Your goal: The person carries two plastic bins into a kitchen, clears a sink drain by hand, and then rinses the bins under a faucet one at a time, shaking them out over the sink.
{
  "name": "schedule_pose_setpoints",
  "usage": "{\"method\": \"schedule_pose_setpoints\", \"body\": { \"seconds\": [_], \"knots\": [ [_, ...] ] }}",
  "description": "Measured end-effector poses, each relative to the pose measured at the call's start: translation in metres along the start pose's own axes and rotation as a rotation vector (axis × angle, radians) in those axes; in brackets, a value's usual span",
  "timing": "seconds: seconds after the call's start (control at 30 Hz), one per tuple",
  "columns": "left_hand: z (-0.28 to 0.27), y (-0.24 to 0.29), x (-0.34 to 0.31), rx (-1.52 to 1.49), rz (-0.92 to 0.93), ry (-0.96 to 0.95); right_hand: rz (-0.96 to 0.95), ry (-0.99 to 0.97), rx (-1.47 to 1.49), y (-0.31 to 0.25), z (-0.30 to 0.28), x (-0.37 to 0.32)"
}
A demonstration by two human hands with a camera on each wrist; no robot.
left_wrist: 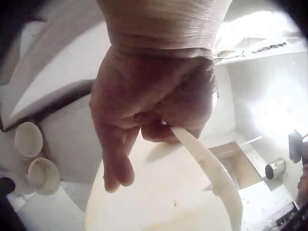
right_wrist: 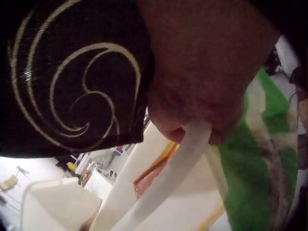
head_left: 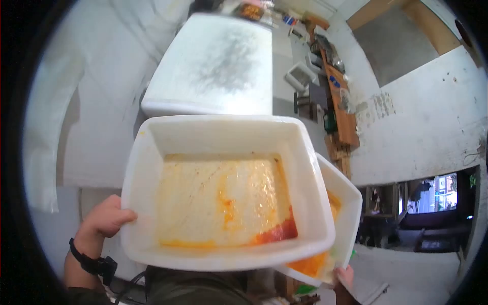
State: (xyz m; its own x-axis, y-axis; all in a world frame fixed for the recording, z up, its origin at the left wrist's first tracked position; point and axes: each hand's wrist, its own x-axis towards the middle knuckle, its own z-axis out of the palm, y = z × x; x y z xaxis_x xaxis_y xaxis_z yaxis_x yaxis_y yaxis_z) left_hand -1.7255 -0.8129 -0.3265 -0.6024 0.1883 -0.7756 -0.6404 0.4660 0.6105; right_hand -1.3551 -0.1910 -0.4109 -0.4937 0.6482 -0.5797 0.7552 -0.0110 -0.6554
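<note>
In the head view a white rectangular tub (head_left: 223,193), its bottom stained yellow with a red patch in one corner, is held up in front of the body. My left hand (head_left: 109,218) grips its left rim, thumb over the edge; the left wrist view shows that hand (left_wrist: 154,101) on the rim with some fingers extended underneath. A second white tub (head_left: 351,208), with orange residue, sits partly behind the first at the right. My right hand (head_left: 345,277) pinches its lower right corner; in the right wrist view the hand (right_wrist: 192,91) is curled round a white rim (right_wrist: 168,183).
Beyond the tubs stands a large white box-like surface (head_left: 208,66) with dark smudges. A wooden shelf (head_left: 343,112) with items runs along the right wall. Two round pale containers, one of them a bucket (left_wrist: 43,175), appear at the left in the left wrist view. Green-and-white material (right_wrist: 250,183) hangs beside the right hand.
</note>
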Motion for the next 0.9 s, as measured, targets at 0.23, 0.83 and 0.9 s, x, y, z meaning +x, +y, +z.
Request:
{"method": "schedule_pose_setpoints", "body": {
  "seconds": [0.23, 0.83, 0.9],
  "knots": [
    [0.165, 0.174, 0.101, -0.418, 0.181, 0.247, -0.002, 0.163, 0.127, -0.086, -0.120, 0.152],
    [0.333, 0.490, 0.363, -1.281, 0.405, 0.612, -0.163, 0.181, 0.414, -0.428, -0.269, 0.628],
    [0.342, 0.532, 0.399, -1.322, 0.381, 0.630, -0.150, 0.118, 0.530, -0.494, -0.270, 0.672]
  ]
}}
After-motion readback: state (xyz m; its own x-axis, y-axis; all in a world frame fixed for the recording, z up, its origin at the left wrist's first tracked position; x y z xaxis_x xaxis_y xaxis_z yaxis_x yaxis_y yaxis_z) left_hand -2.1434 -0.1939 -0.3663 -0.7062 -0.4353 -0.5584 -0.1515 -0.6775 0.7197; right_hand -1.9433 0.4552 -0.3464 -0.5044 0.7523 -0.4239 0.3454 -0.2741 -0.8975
